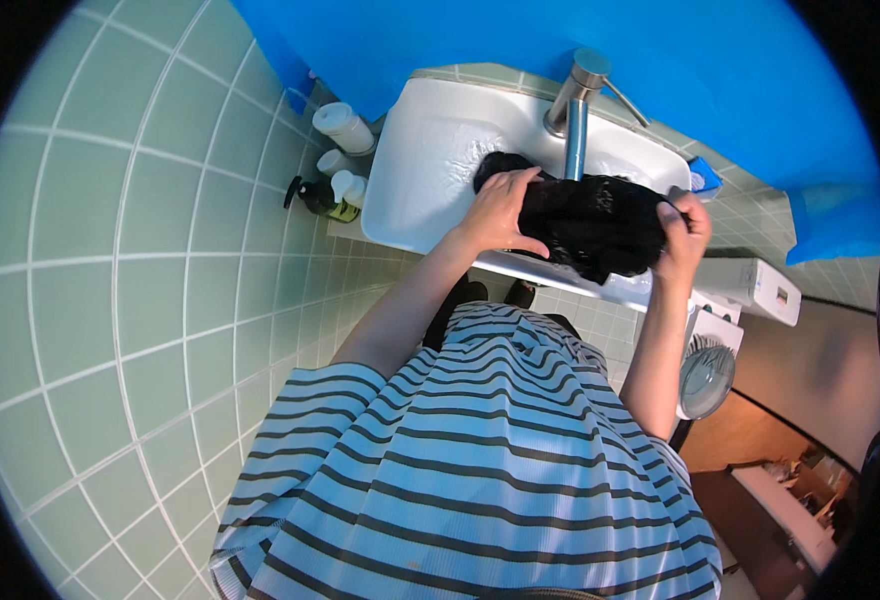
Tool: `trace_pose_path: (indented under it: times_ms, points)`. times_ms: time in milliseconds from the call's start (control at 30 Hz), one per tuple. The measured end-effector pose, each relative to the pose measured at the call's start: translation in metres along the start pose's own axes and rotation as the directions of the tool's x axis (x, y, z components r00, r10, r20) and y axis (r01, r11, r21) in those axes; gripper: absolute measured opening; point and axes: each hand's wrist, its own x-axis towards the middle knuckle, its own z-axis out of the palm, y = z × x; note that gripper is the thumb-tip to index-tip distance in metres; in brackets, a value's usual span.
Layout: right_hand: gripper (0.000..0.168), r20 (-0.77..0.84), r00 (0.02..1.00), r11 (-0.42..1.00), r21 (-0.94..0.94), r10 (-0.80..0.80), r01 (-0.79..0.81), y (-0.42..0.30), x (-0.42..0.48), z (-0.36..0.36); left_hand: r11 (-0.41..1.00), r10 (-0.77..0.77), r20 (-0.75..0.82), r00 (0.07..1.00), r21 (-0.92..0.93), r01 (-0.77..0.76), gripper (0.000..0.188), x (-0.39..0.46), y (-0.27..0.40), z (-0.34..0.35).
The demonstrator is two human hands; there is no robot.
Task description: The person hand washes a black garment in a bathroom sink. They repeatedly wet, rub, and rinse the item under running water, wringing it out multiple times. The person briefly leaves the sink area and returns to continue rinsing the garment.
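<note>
A bunched, wet black cloth (597, 225) is spread between my two hands over the white washbasin (417, 157). My left hand (498, 214) holds its left part, with the thumb along the near side and the fingers over the far side. At the right end, my right hand (684, 232) pinches the cloth's edge between thumb and fingers. The spout of a metal single-lever faucet (576, 139) ends directly above the cloth. Rippling water lies in the basin, and one dark end of the cloth dips toward it past my left fingers.
Left of the basin stand a dark pump bottle (327, 201) and several white containers, including a lidded one (344, 127). A blue box (704, 180) sits by the right rim. A toilet tank (747, 289) and a toilet lid (708, 382) are at right. Green tiled wall (154, 262) flanks me.
</note>
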Motion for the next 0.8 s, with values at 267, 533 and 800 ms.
trace_pose_path:
  times_ms: [267, 533, 800]
  points:
    - [0.023, 0.003, 0.980, 0.966, -0.165, -0.200, 0.197, -0.077, 0.013, 0.024, 0.994, -0.096, 0.200, 0.975, 0.069, 0.084, 0.134, -0.002, -0.008, 0.027]
    - [0.023, 0.150, 0.923, 0.834, -0.396, -0.355, 0.385, -0.111, 0.026, 0.047, 0.991, -0.131, 0.255, 0.958, 0.036, 0.126, 0.141, -0.002, 0.011, 0.045]
    - [0.024, 0.230, 0.846, 0.730, -0.428, -0.482, 0.532, -0.114, 0.026, 0.053, 0.948, -0.238, 0.161, 0.958, -0.176, 0.265, 0.073, 0.011, -0.011, 0.062]
